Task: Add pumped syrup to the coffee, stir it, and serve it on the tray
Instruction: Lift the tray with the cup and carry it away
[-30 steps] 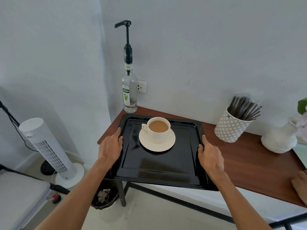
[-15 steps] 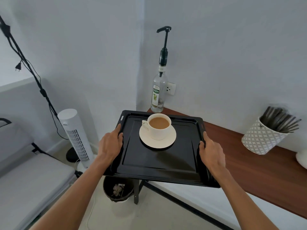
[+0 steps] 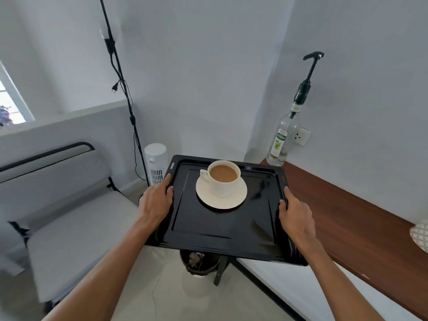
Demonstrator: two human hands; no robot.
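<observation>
A black rectangular tray (image 3: 222,228) is held in the air, off the table. My left hand (image 3: 156,201) grips its left rim and my right hand (image 3: 295,214) grips its right rim. On the far half of the tray a white cup (image 3: 223,178) of milky coffee stands upright on a white saucer (image 3: 221,198), handle to the left. The clear syrup bottle (image 3: 281,141) with a tall black pump stands on the far corner of the wooden table (image 3: 347,218), at my right.
A grey cushioned bench (image 3: 76,225) fills the left. A white tower fan (image 3: 155,163) and a black stand with dangling cables (image 3: 120,79) are behind the tray. A waste bin (image 3: 199,262) sits on the floor below it. A patterned pot (image 3: 420,235) shows at the right edge.
The tray with the cup has been lifted off the table and carried left, away from it. My view has turned left, so the bottle and table now lie at the right.
</observation>
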